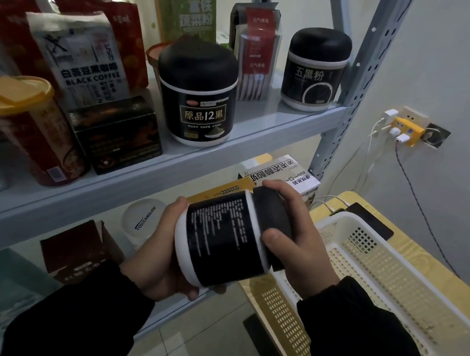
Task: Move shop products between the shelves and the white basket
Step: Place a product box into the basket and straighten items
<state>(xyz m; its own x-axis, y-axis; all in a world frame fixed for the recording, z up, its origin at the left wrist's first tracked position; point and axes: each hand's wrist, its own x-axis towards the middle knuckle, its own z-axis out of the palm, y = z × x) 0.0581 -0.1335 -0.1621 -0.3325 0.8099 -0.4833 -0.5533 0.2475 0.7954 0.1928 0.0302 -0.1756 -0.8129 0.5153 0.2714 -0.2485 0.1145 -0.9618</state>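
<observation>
I hold a black jar [227,237] with white rims and a black lid, tipped on its side, in front of the shelves. My left hand [161,253] cups its base from below. My right hand [299,241] grips the lid end. The white basket [394,278] stands to the right on a yellow table, just beside my right hand, and nothing shows inside it. Two similar black jars [198,97] [315,68] stand upright on the grey shelf [168,168] above my hands.
The grey shelf also carries a black coffee bag [83,66], a red cup with a yellow lid [26,127], a dark box [116,134] and a green box [188,8]. Below sit a white tub [138,220] and cartons. Chargers and cables [400,131] hang on the right wall.
</observation>
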